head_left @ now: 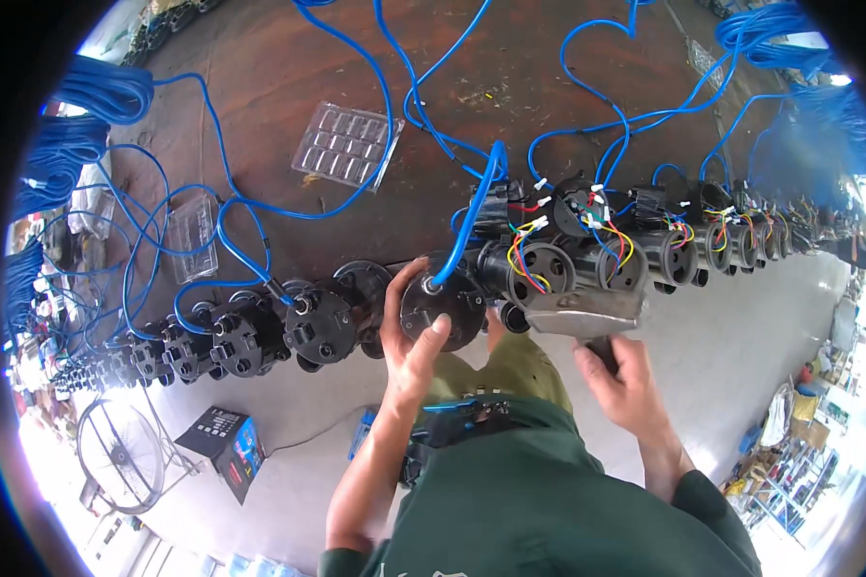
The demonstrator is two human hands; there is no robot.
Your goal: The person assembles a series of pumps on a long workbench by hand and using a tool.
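My left hand (409,337) grips a round black motor cover (445,306) with a blue cable (471,216) running out of its middle. It sits at the table's near edge in a long row of black pump motor bodies (260,332). My right hand (627,385) is closed on the handle of a grey metal power tool (587,313), whose head lies just right of the cover and below an open motor housing (544,269) with red, yellow and blue wires.
A brown worktable (289,67) carries loops of blue cable, two clear plastic trays (344,144) and more wired motors (702,240) to the right. Blue cable coils (77,135) hang at left. Below on the floor stand a fan (120,452) and a small box (226,444).
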